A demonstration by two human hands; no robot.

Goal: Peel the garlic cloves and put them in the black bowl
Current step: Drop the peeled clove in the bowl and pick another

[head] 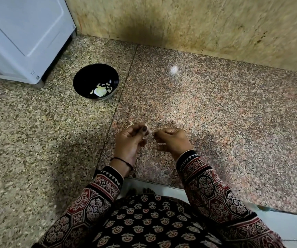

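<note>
A black bowl [95, 81] stands on the granite counter at the left, holding several pale peeled garlic cloves [101, 90]. Nearer to me, my left hand [131, 140] curls around a garlic clove [147, 130] whose pale tip shows between thumb and fingers. My right hand [172, 142] is close beside it, fingers curled, its fingertips pinching at the clove's skin. A thin scrap of skin shows under the right fingers. Both hands hover just above the counter, well to the right and front of the bowl.
A white appliance [24, 36] fills the back left corner next to the bowl. A beige stone wall [198, 24] runs along the back. The speckled counter [215, 113] stretches right; its front edge lies by my patterned sleeves.
</note>
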